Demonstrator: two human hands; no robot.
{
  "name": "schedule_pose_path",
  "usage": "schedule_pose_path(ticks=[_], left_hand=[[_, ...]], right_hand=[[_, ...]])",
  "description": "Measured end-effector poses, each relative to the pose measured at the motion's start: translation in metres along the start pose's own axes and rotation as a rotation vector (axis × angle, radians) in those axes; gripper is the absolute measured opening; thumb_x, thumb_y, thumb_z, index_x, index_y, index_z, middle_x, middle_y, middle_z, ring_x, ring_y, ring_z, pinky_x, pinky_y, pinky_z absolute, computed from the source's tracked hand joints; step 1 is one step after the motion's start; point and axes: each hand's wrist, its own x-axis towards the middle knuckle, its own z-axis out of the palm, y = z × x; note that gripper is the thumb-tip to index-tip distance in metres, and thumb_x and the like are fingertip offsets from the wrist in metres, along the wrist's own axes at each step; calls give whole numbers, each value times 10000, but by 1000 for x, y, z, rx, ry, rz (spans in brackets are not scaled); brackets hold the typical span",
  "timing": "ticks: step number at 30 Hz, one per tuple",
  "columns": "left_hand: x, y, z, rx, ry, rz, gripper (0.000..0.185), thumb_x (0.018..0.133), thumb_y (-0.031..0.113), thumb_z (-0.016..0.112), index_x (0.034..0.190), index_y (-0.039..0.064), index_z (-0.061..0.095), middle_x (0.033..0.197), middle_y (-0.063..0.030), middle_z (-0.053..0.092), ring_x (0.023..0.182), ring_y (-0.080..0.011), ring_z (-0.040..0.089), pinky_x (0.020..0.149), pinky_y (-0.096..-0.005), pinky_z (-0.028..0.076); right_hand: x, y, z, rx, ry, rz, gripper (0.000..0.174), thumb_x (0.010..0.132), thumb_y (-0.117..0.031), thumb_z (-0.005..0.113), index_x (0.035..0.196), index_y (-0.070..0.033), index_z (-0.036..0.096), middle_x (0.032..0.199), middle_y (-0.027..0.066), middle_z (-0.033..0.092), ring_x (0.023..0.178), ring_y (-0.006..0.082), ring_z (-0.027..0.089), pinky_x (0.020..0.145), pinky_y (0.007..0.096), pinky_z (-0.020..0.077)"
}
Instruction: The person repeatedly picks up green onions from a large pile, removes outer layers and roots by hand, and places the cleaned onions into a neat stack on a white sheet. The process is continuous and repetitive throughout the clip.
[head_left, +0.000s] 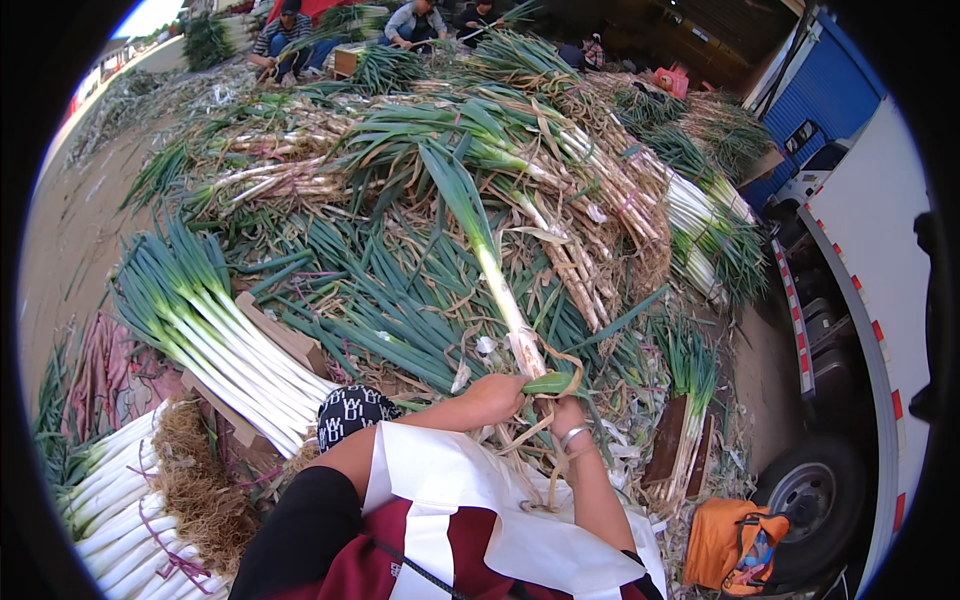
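Note:
One long green onion stalk (491, 274) slants across the middle, its dark leaves pointing away and its brownish root end towards me. My left hand (493, 399) is closed at the left of that lower end. Beside it, my right hand (566, 420), with a silver bracelet at the wrist, is closed at the root end. A folded green leaf (551, 383) and dry leaf strips (544, 429) hang about my fingers, partly hiding the root end. Below both hands a white apron (457, 472) covers my lap.
Trimmed green onions (240, 330) rest over cardboard at left, beside tied bundles (124, 517) with roots. Untrimmed onions (585, 180) are heaped ahead. At right are a smaller bunch (686, 420), an orange bag (724, 544) and a truck wheel (806, 495). Several people crouch at the back.

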Motion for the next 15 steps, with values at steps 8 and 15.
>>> schedule_pose_path(ticks=[8, 15], left_hand=[[64, -44, -65, -1779, 666, -480, 231, 941, 217, 306, 1092, 96, 432, 986, -47, 527, 891, -188, 519, 776, -404, 426], [66, -60, -92, -1724, 581, -301, 222, 894, 152, 457, 1104, 79, 465, 986, -68, 552, 920, -212, 535, 719, -426, 470]], right_hand=[[-37, -28, -23, 1110, -536, 408, 326, 889, -246, 479, 1109, -7, 459, 677, 81, 519, 431, 136, 418, 379, 257, 342], [-29, 9, -6, 157, -204, 169, 391, 913, -344, 419, 1079, -8, 527, 746, 109, 564, 478, 159, 481, 413, 263, 380]])
